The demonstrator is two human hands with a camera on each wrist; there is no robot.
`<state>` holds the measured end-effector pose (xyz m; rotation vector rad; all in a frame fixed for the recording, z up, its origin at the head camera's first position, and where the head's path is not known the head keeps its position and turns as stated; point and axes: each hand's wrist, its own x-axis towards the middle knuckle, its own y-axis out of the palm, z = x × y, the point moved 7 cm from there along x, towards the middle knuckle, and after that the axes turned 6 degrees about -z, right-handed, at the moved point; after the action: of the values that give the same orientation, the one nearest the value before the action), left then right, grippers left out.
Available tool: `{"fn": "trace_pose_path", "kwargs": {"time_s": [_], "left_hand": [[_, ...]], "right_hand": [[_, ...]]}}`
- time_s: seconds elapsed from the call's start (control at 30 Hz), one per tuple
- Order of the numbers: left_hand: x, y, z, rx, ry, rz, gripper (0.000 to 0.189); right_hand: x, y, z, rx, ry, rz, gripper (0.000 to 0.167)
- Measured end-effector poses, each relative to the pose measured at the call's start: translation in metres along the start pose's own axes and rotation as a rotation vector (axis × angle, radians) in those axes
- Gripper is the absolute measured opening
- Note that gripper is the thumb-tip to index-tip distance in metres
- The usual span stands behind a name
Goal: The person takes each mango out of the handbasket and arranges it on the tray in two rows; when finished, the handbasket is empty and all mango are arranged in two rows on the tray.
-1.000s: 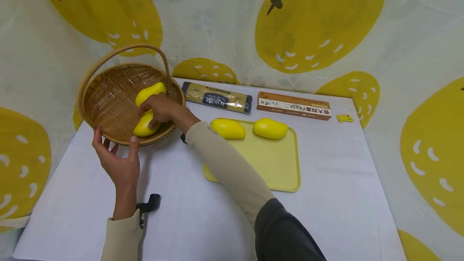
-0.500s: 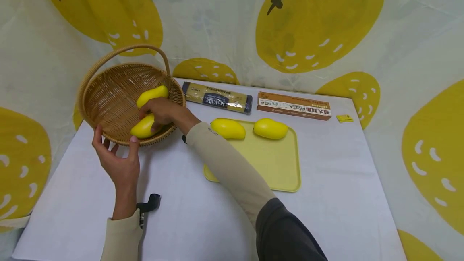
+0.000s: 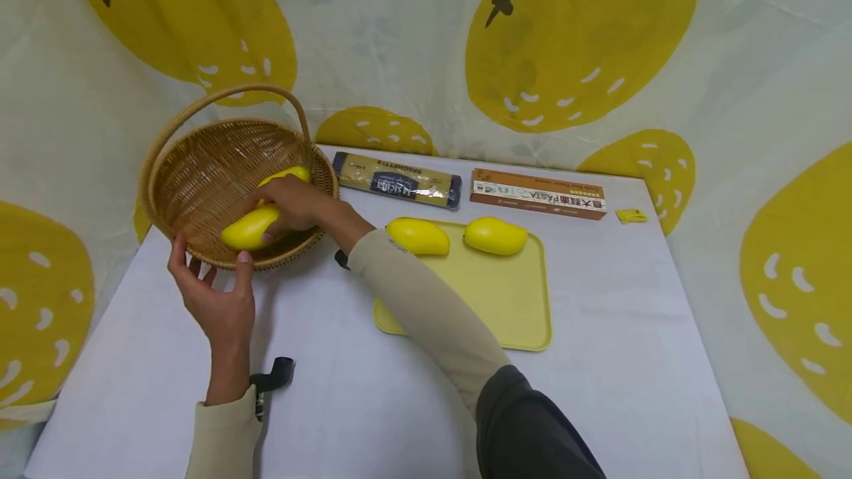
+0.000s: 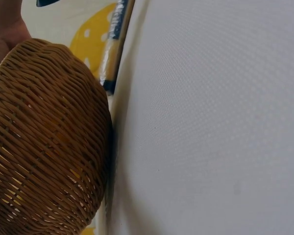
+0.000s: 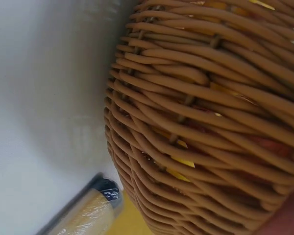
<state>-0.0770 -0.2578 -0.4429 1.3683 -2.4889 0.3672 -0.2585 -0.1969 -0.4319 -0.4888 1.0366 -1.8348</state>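
Observation:
A wicker basket [image 3: 193,172] with a tall arched handle stands tilted at the table's left back, its opening toward me. My left hand [image 3: 214,309] holds the near rim, fingers spread along the outside and thumb at the edge. Inside the basket, my right hand [image 3: 298,204] grips a yellow mango [image 3: 248,232], thumb on the near side. Behind that hand lies a second mango [image 3: 293,173], partly covered by it. Both wrist views are mostly filled by the woven outer wall, seen as basket [image 4: 49,137] on the left and basket [image 5: 196,112] on the right.
Two more mangoes, one mango [image 3: 418,236] beside another mango [image 3: 495,236], lie on a yellow tray [image 3: 506,309], under my right forearm. Along the back are a spaghetti pack [image 3: 398,179], a pasta box [image 3: 538,194] and a small yellow packet [image 3: 630,216].
My right hand has shifted the gripped mango leftward inside the basket. The mango behind has become more covered by the hand. My left hand keeps its place on the rim.

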Motion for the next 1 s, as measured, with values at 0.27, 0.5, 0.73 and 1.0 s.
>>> {"fn": "trace_pose_path", "kwargs": {"time_s": [0.27,0.5,0.73,1.0], "left_hand": [[0.005,-0.001,0.02,0.022,0.019,0.002,0.079],[0.011,-0.002,0.041,0.029,0.025,0.005,0.082],[0.011,-0.002,0.042,0.038,0.025,-0.002,0.082],[0.01,-0.001,0.036,0.039,0.017,-0.011,0.08]], "right_hand": [[-0.01,-0.009,0.008,-0.029,-0.112,-0.118,0.055],[-0.021,-0.015,0.011,-0.002,-0.107,-0.21,0.057],[-0.038,-0.024,0.015,0.018,-0.06,-0.317,0.061],[-0.067,-0.036,0.016,0.034,0.032,-0.468,0.064]]}}
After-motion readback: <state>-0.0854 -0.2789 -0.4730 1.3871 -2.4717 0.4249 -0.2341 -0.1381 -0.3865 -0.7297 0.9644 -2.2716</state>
